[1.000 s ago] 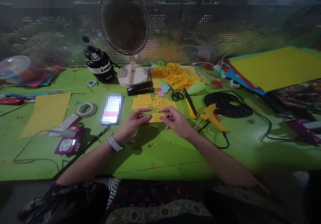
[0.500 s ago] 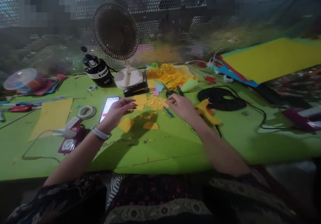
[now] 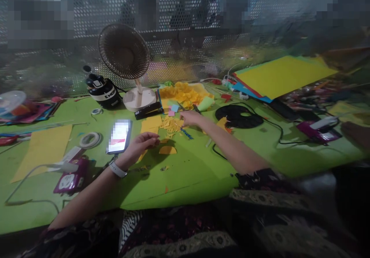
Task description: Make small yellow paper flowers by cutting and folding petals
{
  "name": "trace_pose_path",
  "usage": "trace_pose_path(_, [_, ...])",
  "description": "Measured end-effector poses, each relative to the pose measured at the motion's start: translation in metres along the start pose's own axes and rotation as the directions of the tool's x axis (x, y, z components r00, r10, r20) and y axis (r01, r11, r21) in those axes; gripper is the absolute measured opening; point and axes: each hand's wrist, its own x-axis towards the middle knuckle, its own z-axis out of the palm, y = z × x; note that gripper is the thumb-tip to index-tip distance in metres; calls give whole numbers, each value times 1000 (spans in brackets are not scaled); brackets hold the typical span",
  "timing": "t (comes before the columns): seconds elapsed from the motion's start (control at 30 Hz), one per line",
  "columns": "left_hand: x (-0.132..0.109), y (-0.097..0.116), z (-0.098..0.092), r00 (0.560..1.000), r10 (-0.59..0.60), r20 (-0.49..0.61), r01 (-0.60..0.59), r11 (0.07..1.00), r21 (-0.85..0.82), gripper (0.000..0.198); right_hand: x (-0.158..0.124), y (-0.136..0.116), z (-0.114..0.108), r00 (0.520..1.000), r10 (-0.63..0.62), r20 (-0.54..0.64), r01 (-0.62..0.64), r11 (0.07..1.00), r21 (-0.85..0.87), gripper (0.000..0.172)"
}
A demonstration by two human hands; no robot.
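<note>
My left hand [image 3: 141, 146] hovers low over the green table, fingers curled together with the thumb; anything between the tips is too small to make out. Just beyond it are yellow paper squares [image 3: 152, 123], and beside it is a yellow half-round paper piece [image 3: 168, 150]. My right hand [image 3: 191, 118] reaches to a heap of yellow paper scraps [image 3: 172, 123], fingers bent downward and their tips partly hidden. A dark, slim tool [image 3: 197, 109] lies right behind that hand. Close by is a blue strip [image 3: 186, 133]. A yellow tool [image 3: 222, 123] is partly covered by my right forearm.
A fan [image 3: 138, 98], a black bottle [image 3: 105, 92] and a tray of yellow paper flowers [image 3: 187, 94] stand at the back. A lit phone [image 3: 119, 136] and tape roll [image 3: 90, 139] lie left. Coloured sheets [image 3: 285, 76], a black coiled disc [image 3: 245, 115] and a cable are right.
The view has shifted. My left hand has come nearer to me, off the phone's edge, with fingers closer together. My right hand has moved left onto the scraps, its forearm now crossing the yellow tool.
</note>
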Motion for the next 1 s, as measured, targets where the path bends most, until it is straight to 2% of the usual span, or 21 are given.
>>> trace_pose_path(0.1, [0, -1, 3, 999, 9, 53, -9, 1000, 2, 30, -3, 2, 1, 1000, 5, 0, -5, 1000, -14, 29])
trace_pose_path(0.23, [0, -7, 5, 989, 22, 145, -25, 999, 21, 26, -5, 3, 2, 999, -3, -41, 3, 1000, -12, 45])
trace_pose_path(0.3, [0, -12, 6, 986, 19, 166, -24, 999, 25, 25, -4, 3, 2, 999, -6, -37, 6, 1000, 0, 45])
trace_pose_path(0.43, [-3, -16, 9, 984, 11, 175, -14, 1000, 21, 23, -4, 5, 3, 999, 8, -33, -7, 1000, 20, 42])
trace_pose_path(0.53, [-5, -15, 11, 985, 3, 171, -7, 1000, 23, 23, -8, 7, 5, 997, 27, -73, -26, 999, 20, 39])
trace_pose_path(0.7, [-5, -18, 10, 987, -5, 158, 6, 1000, -4, 23, -18, 12, 11, 983, 30, -182, -26, 999, 24, 17])
trace_pose_path(1.0, [-5, -20, 8, 989, -7, 146, 10, 1000, -23, 22, -28, 14, 15, 940, -32, -340, 52, 997, 50, 23])
